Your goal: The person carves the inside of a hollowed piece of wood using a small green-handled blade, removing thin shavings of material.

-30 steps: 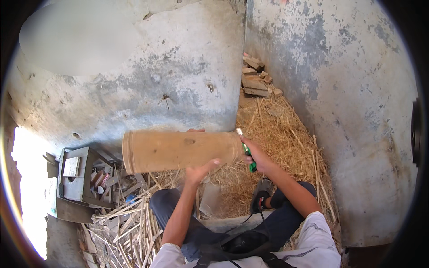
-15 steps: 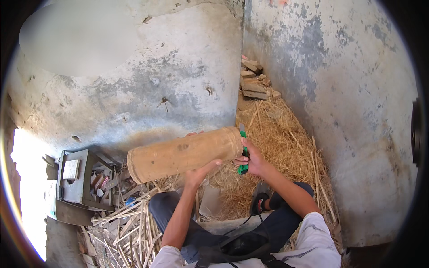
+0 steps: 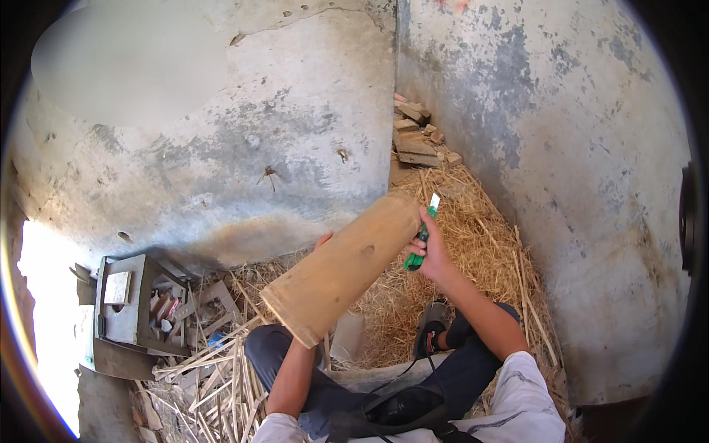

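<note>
I hold a tan cylinder (image 3: 340,269), like a bamboo section, diagonally across my body, its near-left end low and its far-right end raised. My left hand (image 3: 323,238) is closed round it from behind, mostly hidden, with fingertips showing over the upper side. My right hand (image 3: 433,247) grips a green utility knife (image 3: 413,260) beside the cylinder's right end, its silver blade pointing up; whether the blade touches the cylinder is not visible, but the hand is right against that end.
Weathered walls (image 3: 576,162) meet ahead, with stacked bricks (image 3: 413,151) in the corner and straw (image 3: 473,244) below. At left are a battered metal box (image 3: 125,310) with rubble, a bright opening (image 3: 44,280) and long split sticks (image 3: 221,391). My bent legs are below.
The cylinder has swung from nearly level to diagonal, its left end dropping toward me and its right end rising. My right hand and the knife have moved up and slightly right.
</note>
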`<state>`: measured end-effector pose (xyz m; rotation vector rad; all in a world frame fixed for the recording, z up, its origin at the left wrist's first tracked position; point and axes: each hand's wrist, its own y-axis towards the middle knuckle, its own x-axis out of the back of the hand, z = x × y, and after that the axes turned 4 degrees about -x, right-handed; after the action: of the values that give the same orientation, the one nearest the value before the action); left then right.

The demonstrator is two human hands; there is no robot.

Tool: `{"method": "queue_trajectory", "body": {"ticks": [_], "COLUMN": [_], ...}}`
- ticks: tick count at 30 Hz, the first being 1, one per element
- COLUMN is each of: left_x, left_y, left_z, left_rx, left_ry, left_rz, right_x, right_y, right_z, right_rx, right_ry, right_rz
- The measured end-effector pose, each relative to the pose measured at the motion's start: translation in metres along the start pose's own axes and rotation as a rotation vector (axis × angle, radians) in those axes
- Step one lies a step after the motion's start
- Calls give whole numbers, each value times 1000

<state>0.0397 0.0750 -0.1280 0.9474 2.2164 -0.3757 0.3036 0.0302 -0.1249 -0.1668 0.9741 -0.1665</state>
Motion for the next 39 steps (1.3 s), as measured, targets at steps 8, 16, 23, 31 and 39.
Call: {"method": "queue_trajectory", "body": {"ticks": [8,16,23,31,39], "left_x": [-68,-8,-19,-47,-22], "left_y": [-28,-29,-31,-23,-21], "left_z": [-2,45,32,-7,11], "left_rx": [-144,331,173,56,85], "left_ry": [130,88,76,243,370], "left_rz": [-172,-198,228,72,-122], "right_x": [6,-2,-30,-25,-26], "right_y": [-4,-9,-22,-30,-30], "right_z": [52,54,58,42,-4], "right_rx": [176,173,206,315,-84], "right_ry": [-111,-434,-662,-1065,-352], "right_rz": [86,62,-20,23,87]}}
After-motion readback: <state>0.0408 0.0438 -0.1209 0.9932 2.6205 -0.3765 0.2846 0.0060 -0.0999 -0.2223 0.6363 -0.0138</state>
